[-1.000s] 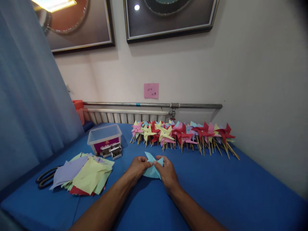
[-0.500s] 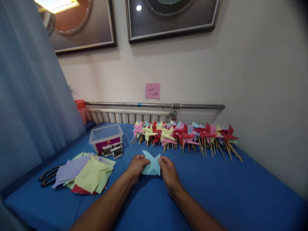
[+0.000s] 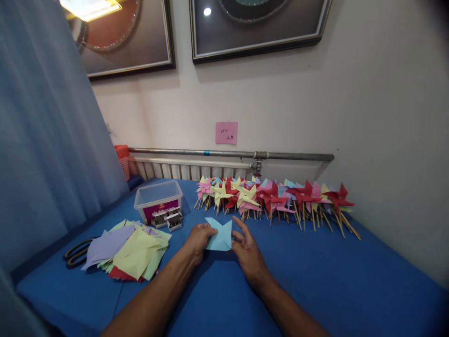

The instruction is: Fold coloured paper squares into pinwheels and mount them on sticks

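Observation:
A light blue paper piece [image 3: 220, 236], cut and partly folded, is held just above the blue table [image 3: 315, 281]. My left hand [image 3: 198, 236] pinches its left side with closed fingers. My right hand [image 3: 247, 250] is beside its right edge, fingers spread apart and loosened from the paper. Behind them a long row of finished paper pinwheels [image 3: 277, 199] on wooden sticks lies along the wall.
A pile of coloured paper squares [image 3: 129, 250] lies at the left, with black scissors [image 3: 75, 252] beyond it. A clear plastic box [image 3: 158, 200] and small metal pieces [image 3: 168, 220] stand behind the pile. A curtain hangs at the left, a radiator pipe [image 3: 228, 153] runs along the wall.
The blue paper has been turned and lifted slightly. My right hand has loosened its pinch and spread its fingers; the left still holds the paper.

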### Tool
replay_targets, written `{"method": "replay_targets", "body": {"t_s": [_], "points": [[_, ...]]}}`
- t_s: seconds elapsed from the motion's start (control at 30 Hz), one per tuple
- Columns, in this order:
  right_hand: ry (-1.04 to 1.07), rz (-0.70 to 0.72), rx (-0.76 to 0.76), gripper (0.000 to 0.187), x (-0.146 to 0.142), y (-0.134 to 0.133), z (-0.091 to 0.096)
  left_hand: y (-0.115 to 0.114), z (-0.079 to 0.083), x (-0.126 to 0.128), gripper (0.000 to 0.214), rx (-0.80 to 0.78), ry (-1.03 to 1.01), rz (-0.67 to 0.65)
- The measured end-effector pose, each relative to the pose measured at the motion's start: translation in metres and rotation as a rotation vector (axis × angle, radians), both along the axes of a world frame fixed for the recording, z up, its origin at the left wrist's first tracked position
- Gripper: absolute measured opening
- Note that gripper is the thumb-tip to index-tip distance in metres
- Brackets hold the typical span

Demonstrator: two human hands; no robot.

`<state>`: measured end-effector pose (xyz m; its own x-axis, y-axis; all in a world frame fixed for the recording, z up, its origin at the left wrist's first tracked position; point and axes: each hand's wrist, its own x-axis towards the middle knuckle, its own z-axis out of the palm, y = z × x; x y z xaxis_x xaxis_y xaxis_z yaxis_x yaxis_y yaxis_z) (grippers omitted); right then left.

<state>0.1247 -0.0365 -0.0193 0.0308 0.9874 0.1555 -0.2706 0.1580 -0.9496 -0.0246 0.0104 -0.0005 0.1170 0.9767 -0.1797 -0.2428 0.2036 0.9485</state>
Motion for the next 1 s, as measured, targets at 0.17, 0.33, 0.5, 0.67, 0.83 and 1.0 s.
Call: {"method": "replay_targets", "body": {"t_s": [0.17, 0.33, 0.5, 0.67, 0.83, 1.0], "points": [[-0.326, -0.006, 0.092, 0.03, 0.011, 0.0, 0.0, 0.002, -0.004, 0.0, 0.019, 0.022, 0.041, -0.011], [-0.46, 0.011, 0.136, 0.023, 0.019, 0.003, -0.002, 0.0, -0.004, 0.0, 0.019, 0.037, 0.115, -0.006], [-0.552, 0.093, 0.207, 0.026, 0.022, -0.002, 0.005, -0.001, -0.001, 0.0, 0.02, 0.043, 0.136, -0.021], [-0.612, 0.076, 0.2, 0.017, 0.024, -0.004, 0.012, 0.0, -0.002, -0.001, 0.018, 0.048, 0.169, -0.049], [-0.492, 0.039, 0.17, 0.029, 0.021, 0.001, 0.007, 0.0, -0.004, 0.0, 0.017, 0.056, 0.16, -0.091], [-0.281, -0.066, 0.07, 0.031, 0.01, 0.005, -0.002, -0.001, -0.007, 0.005, 0.021, 0.045, 0.098, -0.098]]}}
